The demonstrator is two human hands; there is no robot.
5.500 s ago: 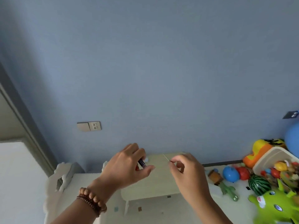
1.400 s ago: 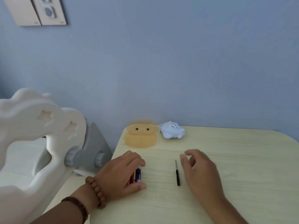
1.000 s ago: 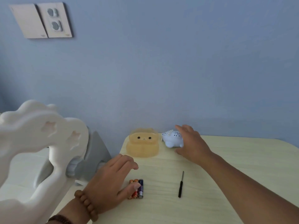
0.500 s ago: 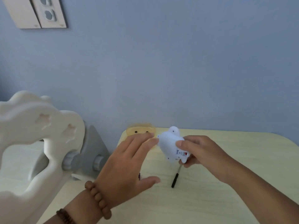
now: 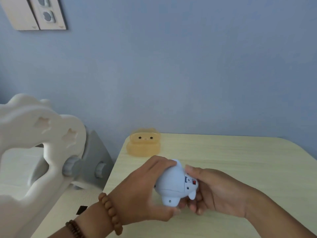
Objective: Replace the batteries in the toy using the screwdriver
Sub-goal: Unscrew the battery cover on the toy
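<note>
As L grip [image 5: 142, 191] & R grip [image 5: 217, 191] clasp toy [image 5: 173, 184], underside showing

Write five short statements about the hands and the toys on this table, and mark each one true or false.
1. Both the left hand and the right hand hold the pale blue toy. True.
2. The toy's underside, with a red switch, faces the camera. True.
3. The right hand holds a screwdriver. False: it grips only the toy; no screwdriver shows.
4. The orange toy sits at the table's near right corner. False: it sits at the far left corner, by the wall.
5. The left wrist wears bead bracelets. True.
</note>
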